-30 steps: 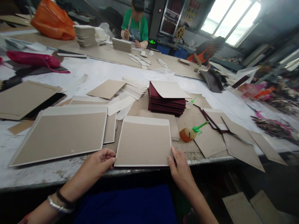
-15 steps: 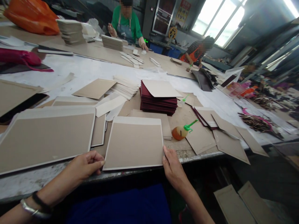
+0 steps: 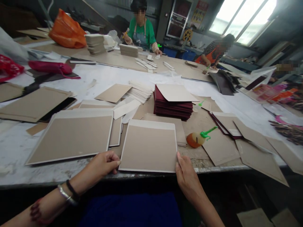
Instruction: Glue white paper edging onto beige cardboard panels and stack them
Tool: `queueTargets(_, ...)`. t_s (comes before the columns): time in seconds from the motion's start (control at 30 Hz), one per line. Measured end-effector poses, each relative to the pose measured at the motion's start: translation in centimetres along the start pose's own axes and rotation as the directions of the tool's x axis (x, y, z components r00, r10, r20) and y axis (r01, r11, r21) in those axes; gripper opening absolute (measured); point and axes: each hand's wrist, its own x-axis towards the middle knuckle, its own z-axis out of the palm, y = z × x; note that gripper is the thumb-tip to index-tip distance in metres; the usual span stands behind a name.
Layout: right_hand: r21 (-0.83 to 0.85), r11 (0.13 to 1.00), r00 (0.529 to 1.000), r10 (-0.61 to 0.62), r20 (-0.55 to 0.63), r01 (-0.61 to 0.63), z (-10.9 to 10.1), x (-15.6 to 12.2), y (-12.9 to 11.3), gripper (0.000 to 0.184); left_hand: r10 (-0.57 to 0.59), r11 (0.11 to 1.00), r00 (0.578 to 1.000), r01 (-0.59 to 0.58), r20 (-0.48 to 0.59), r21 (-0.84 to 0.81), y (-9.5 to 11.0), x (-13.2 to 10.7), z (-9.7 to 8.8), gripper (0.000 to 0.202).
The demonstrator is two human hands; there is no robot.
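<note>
We grip the beige board (image 3: pixel 148 148) at the front edge of the counter (image 3: pixel 63 171), left hand (image 3: pixel 107 162) pinching its lower left corner, right hand (image 3: pixel 187 171) its right edge near the bottom. A larger board (image 3: pixel 73 135) lies left, a bottle (image 3: pixel 195 139) right, and a dark red stack (image 3: pixel 171 107) behind.
</note>
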Motion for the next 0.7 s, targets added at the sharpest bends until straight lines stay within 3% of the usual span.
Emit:
queueTargets(0.13, -0.012, 0.999, 0.999, -0.04, 0.034, 0.04, 0.3, 0.1, 0.7, 0.04, 0.005, 0.999, 1.0, -0.004, -0.019, 0.036, -0.1, -0.1, 0.0, 0.021)
queueTargets(0.37, 0.003, 1.0, 1.0, 0.017, 0.016, -0.017, 0.2, 0.2, -0.2, 0.041, 0.013, 0.996, 0.999, -0.01, -0.031, 0.093, -0.4, -0.1, 0.2, 0.019)
queueTargets(0.7, -0.003, 1.0, 1.0, 0.002, 0.006, -0.002, 0.3, 0.2, -0.2, 0.039, -0.031, 0.976, 0.997, 0.046, -0.074, 0.213, 1.1, -0.6, 0.3, 0.014)
